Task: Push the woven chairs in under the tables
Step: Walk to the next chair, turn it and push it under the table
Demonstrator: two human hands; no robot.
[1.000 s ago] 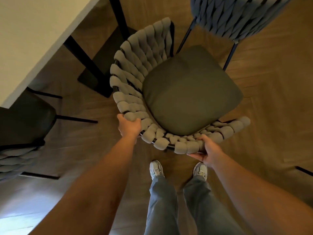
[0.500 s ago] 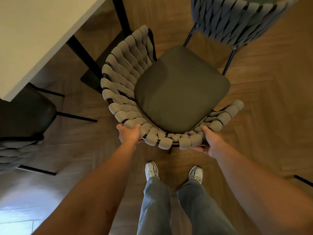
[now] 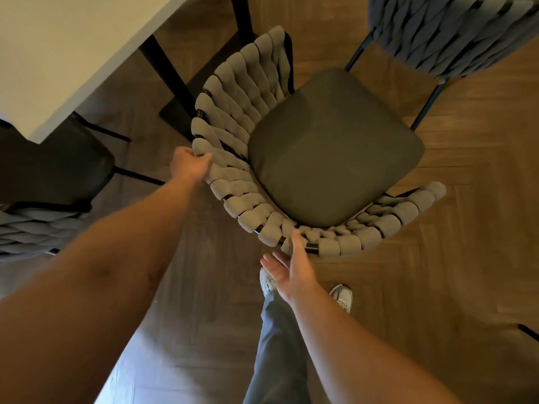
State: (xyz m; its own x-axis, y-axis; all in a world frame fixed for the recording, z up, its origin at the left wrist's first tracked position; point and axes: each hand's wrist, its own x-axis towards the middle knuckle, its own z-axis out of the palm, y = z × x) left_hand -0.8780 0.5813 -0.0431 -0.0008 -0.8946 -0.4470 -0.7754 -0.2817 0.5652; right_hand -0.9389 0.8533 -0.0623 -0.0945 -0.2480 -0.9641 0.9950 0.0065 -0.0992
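Table leg (image 3: pixel 167 71) beside woven chair (image 3: pixel 233 91)

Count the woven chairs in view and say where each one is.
3. One woven chair sits in the middle, gripped by the left hand; a second at top right; a third at the left edge, partly under the table. Others may be out of frame.

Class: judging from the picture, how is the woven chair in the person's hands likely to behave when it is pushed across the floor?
The woven chair probably slides rather than rolls: thin black legs, no wheels visible. Its padded woven back likely gives slightly under the left hand, while the black frame looks stiff. With the right hand open, a one-sided push may swivel it.
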